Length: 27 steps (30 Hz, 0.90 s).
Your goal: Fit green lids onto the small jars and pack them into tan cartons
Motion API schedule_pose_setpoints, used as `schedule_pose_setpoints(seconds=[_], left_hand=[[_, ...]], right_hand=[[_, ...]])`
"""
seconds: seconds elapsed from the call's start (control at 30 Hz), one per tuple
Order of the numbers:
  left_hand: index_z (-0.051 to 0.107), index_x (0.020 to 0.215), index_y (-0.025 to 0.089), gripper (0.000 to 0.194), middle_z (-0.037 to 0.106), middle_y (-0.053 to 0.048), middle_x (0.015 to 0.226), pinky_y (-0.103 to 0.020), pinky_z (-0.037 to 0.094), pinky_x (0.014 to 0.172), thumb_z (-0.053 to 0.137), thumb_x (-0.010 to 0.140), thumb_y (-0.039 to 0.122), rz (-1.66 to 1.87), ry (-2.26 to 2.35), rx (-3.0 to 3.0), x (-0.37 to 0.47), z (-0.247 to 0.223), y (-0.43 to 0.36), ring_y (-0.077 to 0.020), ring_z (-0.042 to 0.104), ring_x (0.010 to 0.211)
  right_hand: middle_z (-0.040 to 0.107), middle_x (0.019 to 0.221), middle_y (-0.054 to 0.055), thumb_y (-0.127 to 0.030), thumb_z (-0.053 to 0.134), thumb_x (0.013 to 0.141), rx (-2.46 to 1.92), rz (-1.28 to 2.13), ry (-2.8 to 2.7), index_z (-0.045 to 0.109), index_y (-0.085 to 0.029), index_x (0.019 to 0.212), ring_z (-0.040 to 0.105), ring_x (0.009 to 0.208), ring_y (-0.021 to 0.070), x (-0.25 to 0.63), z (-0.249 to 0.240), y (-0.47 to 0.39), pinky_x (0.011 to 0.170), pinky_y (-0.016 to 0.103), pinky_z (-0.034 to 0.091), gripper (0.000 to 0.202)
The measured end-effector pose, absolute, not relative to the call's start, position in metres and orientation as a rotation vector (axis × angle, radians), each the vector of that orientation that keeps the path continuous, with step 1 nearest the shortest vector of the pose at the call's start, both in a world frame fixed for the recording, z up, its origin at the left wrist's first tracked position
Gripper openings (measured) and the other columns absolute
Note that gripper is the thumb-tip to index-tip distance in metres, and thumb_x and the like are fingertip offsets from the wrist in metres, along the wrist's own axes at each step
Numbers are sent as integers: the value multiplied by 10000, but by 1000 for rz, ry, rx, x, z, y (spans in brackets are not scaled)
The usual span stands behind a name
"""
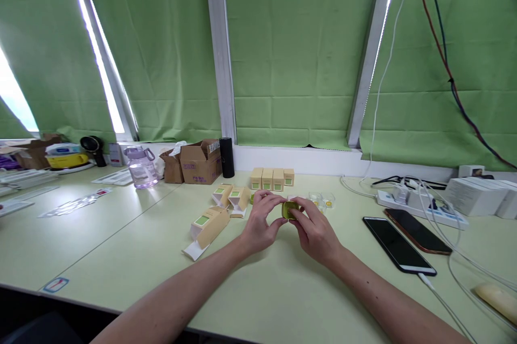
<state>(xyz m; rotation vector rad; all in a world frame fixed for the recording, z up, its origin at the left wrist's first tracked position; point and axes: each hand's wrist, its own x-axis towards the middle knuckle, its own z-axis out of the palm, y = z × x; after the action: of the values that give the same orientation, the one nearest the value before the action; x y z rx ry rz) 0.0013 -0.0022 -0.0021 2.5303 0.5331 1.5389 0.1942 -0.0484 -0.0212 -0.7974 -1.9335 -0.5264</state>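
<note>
Between my two hands is a small olive-green container (288, 210), too small to make out in detail. My left hand (262, 223) pinches it from the left with thumb and fingers. My right hand (315, 228) grips its right side, fingertips over its front. Just left of my left hand lie opened small cartons (239, 198) with green labels, flaps out. A larger opened carton (210, 226) rests on its side nearer to me. Behind my hands stand several closed cartons (267, 178) in a row. Clear small containers with yellow centres (328, 202) sit behind my right hand.
Two phones lie at right, a black one (398, 244) and a darker one (418, 231), by a white power strip (422, 208) with loose cables. At the back left stand a cardboard box (198, 163), a black cylinder (226, 158) and a purple water jug (141, 167).
</note>
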Motion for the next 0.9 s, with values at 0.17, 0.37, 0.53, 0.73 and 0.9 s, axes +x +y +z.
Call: schedule_pose_setpoints(seconds=[0.17,0.37,0.53,0.73,0.9], left_hand=[[644,1224,234,367,713,-99,1128,-523,453,1013,710,870,168,1550,526,2521,2,-1,-3,-298,564,1134],[649,1208,227,352,714,-99,1122,-527,449,1011,718,868,172,1549,524,2522,2,0,-3,-298,565,1115],[641,1217,227,359,713,-92,1121,-525,435,1025,715,871,168,1552,525,2516,2,-1,-4,-291,553,1121],[646,1203,229,364,713,-95,1129,-537,434,1025,725,854,162,1545,549,2502,2,0,-5,-301,553,1132],[652,1210,222,351,710,-109,1126,-540,445,1018,711,867,178,1537,561,2498,2,0,-4,-316,552,1157]], right_hand=[[610,1296,179,-83,520,985,-773,-537,-1903,572,-211,1282,618,1193,299,196,-23,-47,912,487,604,328],[611,1300,179,-74,514,987,-773,-523,-1899,584,-213,1261,622,1183,292,194,-21,-49,900,476,606,315],[598,1308,192,-58,497,986,-758,-521,-1903,583,-197,1265,615,1181,291,193,-20,-49,887,476,609,323],[587,1321,198,-54,481,985,-747,-532,-1912,571,-202,1296,606,1209,309,193,-21,-48,882,497,614,356],[593,1330,190,-63,499,988,-767,-512,-1905,573,-207,1282,608,1216,300,194,-22,-48,899,492,615,335]])
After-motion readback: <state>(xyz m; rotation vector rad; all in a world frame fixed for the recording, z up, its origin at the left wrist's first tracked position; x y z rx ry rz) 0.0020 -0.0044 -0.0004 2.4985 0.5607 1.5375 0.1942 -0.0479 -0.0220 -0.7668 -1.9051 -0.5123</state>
